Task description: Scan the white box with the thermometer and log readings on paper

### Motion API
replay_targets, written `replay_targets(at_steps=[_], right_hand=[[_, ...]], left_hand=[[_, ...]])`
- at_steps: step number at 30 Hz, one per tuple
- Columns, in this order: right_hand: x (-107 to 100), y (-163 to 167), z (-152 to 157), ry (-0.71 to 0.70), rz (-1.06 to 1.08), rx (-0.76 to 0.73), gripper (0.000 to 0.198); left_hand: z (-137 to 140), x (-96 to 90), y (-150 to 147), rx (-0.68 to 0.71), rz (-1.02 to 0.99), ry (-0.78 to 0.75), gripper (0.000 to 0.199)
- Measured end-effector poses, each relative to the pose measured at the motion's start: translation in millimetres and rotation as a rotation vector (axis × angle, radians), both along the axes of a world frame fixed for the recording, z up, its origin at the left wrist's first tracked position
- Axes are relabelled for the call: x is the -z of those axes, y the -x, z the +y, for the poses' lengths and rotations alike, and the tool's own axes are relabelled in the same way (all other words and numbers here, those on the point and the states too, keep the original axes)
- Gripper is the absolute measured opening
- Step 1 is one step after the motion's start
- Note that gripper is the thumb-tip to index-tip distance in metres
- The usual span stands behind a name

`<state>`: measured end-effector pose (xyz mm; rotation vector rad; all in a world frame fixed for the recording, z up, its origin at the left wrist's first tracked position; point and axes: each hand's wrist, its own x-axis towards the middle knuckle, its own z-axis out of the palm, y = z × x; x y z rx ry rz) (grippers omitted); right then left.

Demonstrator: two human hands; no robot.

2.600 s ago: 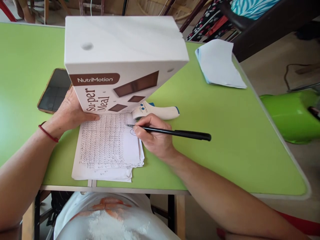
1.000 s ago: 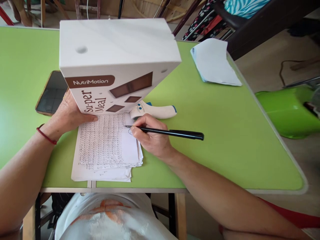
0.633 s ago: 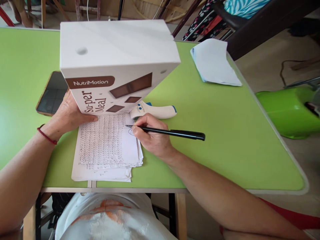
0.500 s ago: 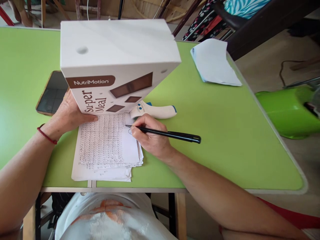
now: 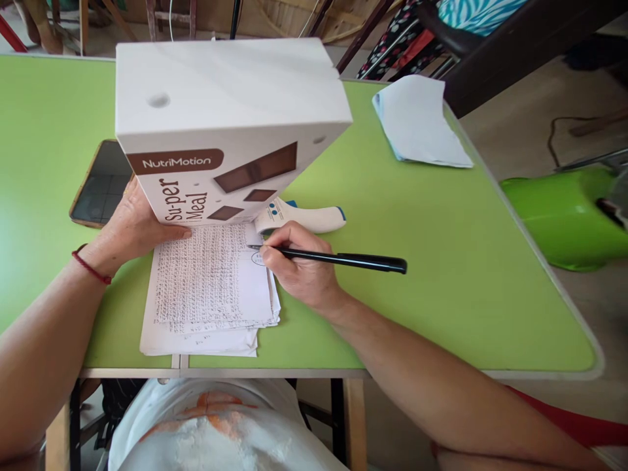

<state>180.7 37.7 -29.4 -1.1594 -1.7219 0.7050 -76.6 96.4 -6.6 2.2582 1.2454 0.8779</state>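
A black pen (image 5: 358, 261) is pinched in my right hand (image 5: 304, 265), its tip at the right part of a densely handwritten sheet (image 5: 206, 281). That sheet tops a small stack of papers, with a circled mark near the pen tip. My left hand (image 5: 130, 226) grips the lower left corner of a white NutriMotion box (image 5: 235, 88) standing on the table. Its thumb lies across the front at the sheet's top edge, while the other fingers are mostly hidden behind the box. A phone (image 5: 103, 183) lies beside the left hand.
A white and blue handheld thermometer (image 5: 314, 218) lies just beyond my right hand. Folded papers (image 5: 419, 121) rest at the far right of the green table (image 5: 441, 275). A green plastic stool or bin (image 5: 564, 219) stands on the floor to the right.
The pen has tilted flatter, its back end swinging right and slightly up. My right hand has shifted a little, uncovering more of the circled mark. My left hand stays at the box.
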Motion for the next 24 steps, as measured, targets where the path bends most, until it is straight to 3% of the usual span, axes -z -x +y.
replay_targets(at_steps=[24], right_hand=[[-1.6,0.4,0.0,0.002,-0.029,-0.046,0.015]], left_hand=[[0.7,1.9,1.2,-0.038,-0.051,0.066,0.073]])
